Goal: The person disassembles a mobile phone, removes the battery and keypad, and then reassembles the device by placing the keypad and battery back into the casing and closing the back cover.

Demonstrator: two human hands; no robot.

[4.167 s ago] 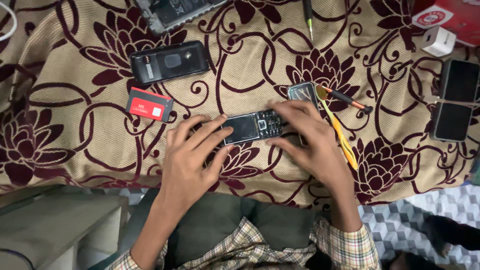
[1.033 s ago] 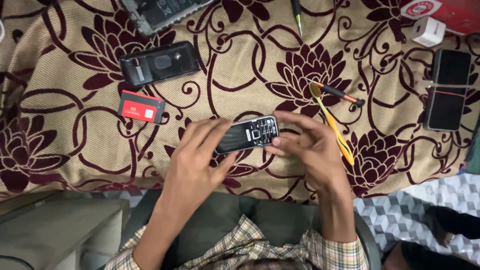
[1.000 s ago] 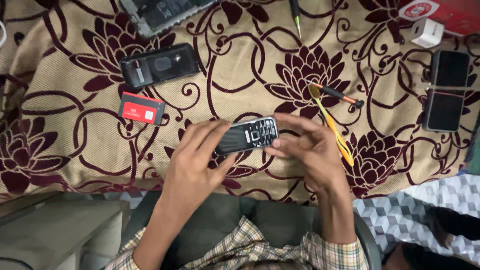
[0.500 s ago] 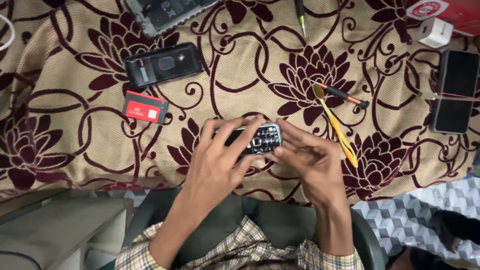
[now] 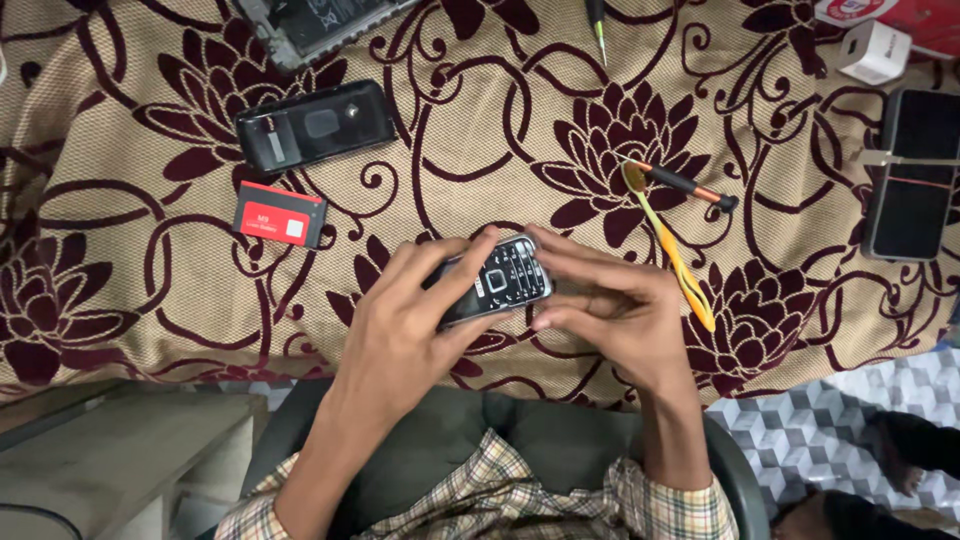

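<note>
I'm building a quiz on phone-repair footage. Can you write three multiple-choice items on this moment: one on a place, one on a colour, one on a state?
1. Where does the black back cover lie?
A. on the cloth, up and left of the hands
B. under the right hand
C. on the floor

2. What colour is the flat battery beside it?
A. green
B. red
C. white

3. How is the keypad phone held?
A. lying alone on the cloth
B. in the left hand only
C. between both hands, keys facing up

Answers:
1 A: the cover rests on the patterned cloth, far from the fingers.
2 B: its top face is red with a pale patch.
3 C: the left hand and right hand both grip it, keypad showing.
</note>
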